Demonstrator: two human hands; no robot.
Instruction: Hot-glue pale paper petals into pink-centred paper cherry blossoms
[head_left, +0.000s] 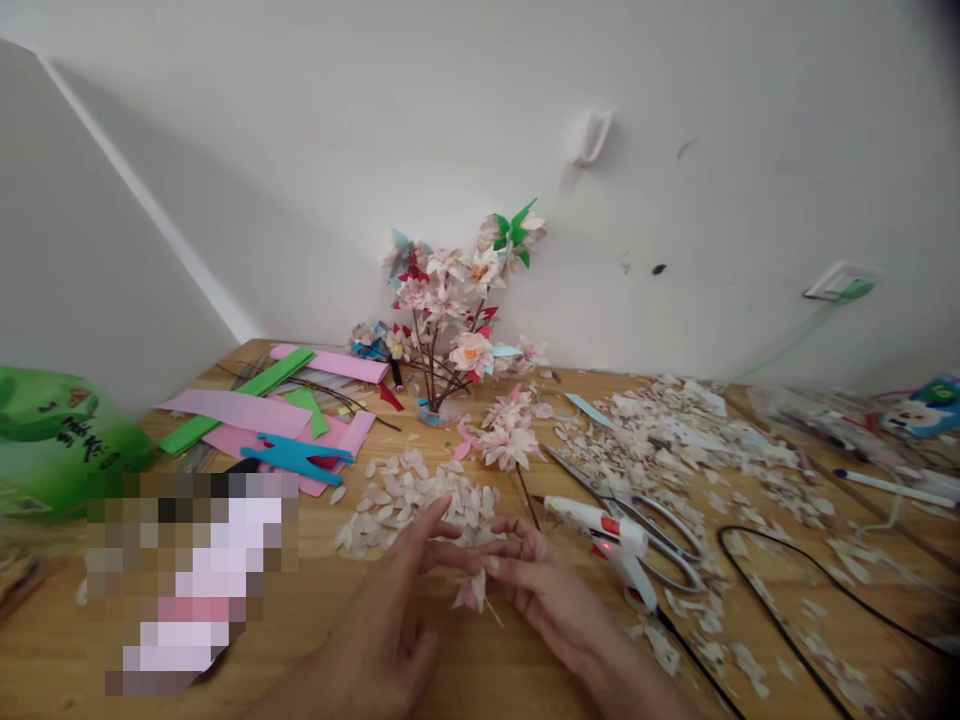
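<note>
My right hand point(536, 580) pinches a small flower point(471, 592) with pale petals and a pink middle; a thin pale strand hangs below it. My left hand point(390, 600) is beside it, its fingers apart and its fingertips near those of my right hand; whether it touches the flower is unclear. Just beyond the hands lies a pile of loose pale petals point(420, 495). A finished-looking pale pink flower point(508, 440) on a brown stem lies behind my right hand. A white glue gun point(600, 530) with a red light rests to the right, against scissors point(667, 540).
A vase point(430, 410) of paper flowers stands by the wall. Pink, green and blue paper strips point(296, 460) lie left, near a green bag point(67, 445). Petal scraps point(645, 430) and a black cable point(795, 610) spread across the right. A pixelated patch covers the lower left.
</note>
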